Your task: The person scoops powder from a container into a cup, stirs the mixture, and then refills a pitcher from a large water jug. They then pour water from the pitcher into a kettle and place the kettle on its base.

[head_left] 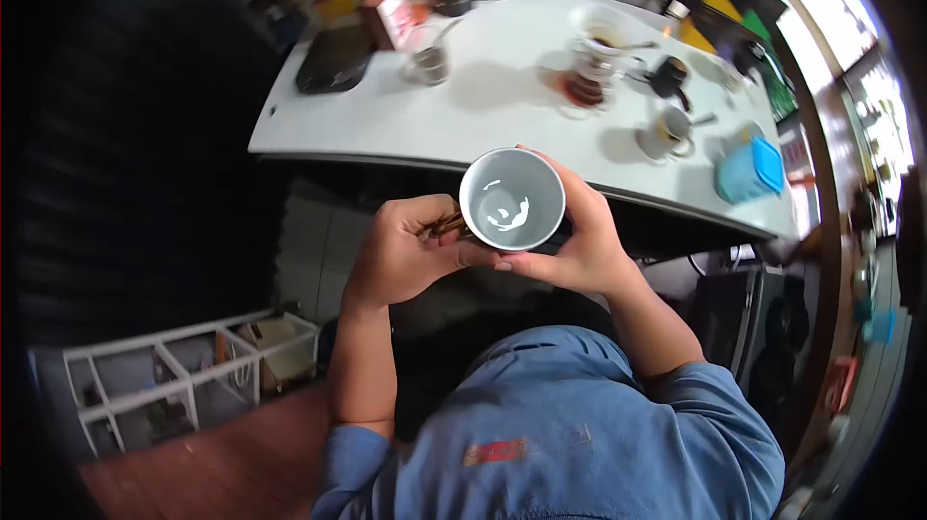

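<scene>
A mug (512,196) with a pale grey, shiny inside is held up in front of my chest, its mouth turned toward me. My left hand (398,252) is closed around the brown handle at the mug's left side. My right hand (589,235) curves round the right side, its thumb at the lower edge. White light reflections show on the bottom of the mug. Both hands are just short of the front edge of the white table (386,129).
On the table stand a glass coffee server with a dripper (586,85), a glass (431,64), a small pitcher (664,134), a blue-lidded container (745,172) and a flat black object (334,61). A white-framed rack (179,385) sits low at left.
</scene>
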Demonstrator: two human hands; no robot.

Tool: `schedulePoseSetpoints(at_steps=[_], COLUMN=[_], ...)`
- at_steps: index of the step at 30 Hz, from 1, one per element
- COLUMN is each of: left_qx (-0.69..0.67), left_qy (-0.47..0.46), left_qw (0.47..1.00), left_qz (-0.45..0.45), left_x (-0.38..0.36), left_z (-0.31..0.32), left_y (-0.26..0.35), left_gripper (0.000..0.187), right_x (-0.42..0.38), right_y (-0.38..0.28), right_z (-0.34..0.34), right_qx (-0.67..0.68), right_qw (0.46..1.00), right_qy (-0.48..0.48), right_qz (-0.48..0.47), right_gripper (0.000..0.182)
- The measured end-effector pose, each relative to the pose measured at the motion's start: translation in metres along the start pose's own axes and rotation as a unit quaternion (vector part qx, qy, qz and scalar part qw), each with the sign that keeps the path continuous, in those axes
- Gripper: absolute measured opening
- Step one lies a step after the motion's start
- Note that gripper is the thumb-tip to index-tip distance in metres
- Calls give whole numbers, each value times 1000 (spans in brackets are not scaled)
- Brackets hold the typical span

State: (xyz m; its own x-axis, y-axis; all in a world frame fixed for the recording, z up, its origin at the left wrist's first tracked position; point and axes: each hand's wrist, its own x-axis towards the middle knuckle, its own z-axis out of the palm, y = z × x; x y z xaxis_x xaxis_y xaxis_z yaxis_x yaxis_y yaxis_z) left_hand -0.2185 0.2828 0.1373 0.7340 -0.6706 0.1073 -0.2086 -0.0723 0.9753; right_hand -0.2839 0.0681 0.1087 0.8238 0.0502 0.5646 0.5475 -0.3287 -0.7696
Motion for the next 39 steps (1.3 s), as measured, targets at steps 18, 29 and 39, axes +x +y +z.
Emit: schedulePoseSetpoints(at_steps=[18,29,39], left_qx=[-107,-126,-98], left_qy=[-520,-733,-776], left_qw=[845,649,553], left_qz=[53,158,287], left_x=[165,168,98], left_z=[381,578,683], left_y=[105,142,158], left_gripper=[22,25,31], right_x=[-230,-308,-385], right_y=[-123,-175,-218], right_z=[-256,-283,-276], right_qx=[-230,-394,-408], right_qw=[843,615,506], right_qy=[471,665,733], right_qz=[119,158,200], right_gripper=[81,83,77])
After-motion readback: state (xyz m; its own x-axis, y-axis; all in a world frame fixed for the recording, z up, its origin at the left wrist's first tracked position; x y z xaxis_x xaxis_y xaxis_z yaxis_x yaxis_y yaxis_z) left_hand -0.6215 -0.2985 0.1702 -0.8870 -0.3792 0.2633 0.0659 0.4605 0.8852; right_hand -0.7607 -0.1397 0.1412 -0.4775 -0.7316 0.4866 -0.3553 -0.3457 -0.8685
